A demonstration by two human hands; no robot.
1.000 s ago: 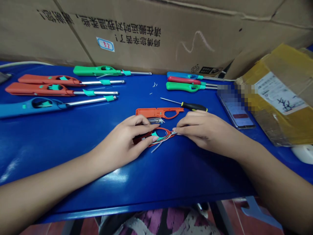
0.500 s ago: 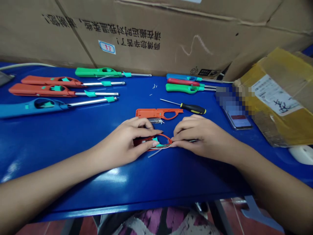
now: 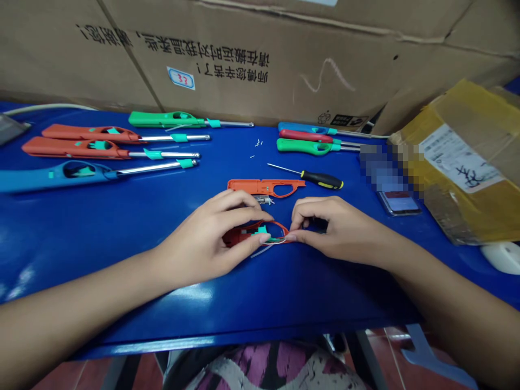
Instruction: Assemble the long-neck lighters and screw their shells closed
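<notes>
An opened orange lighter half-shell (image 3: 271, 234) with a teal trigger and loose wires lies on the blue table (image 3: 122, 216). My left hand (image 3: 211, 238) grips its body, fingers curled over it. My right hand (image 3: 329, 227) pinches its front end, where a thin metal part shows between the fingers. The other orange half-shell (image 3: 266, 187) lies just behind, with a small metal part (image 3: 264, 200) beside it. A black and yellow screwdriver (image 3: 312, 176) rests behind my right hand.
Several long-nosed lighters (image 3: 105, 149) lie at the back left, three more lighters (image 3: 312, 138) at the back right. A phone (image 3: 396, 197) and a taped parcel (image 3: 459, 162) sit on the right, large cardboard boxes (image 3: 260, 54) along the back, small screws (image 3: 257, 144) mid-table.
My right hand has curled tighter on the shell's front end and shifted slightly back. The shell has turned a little under my left hand. The view has shifted slightly.
</notes>
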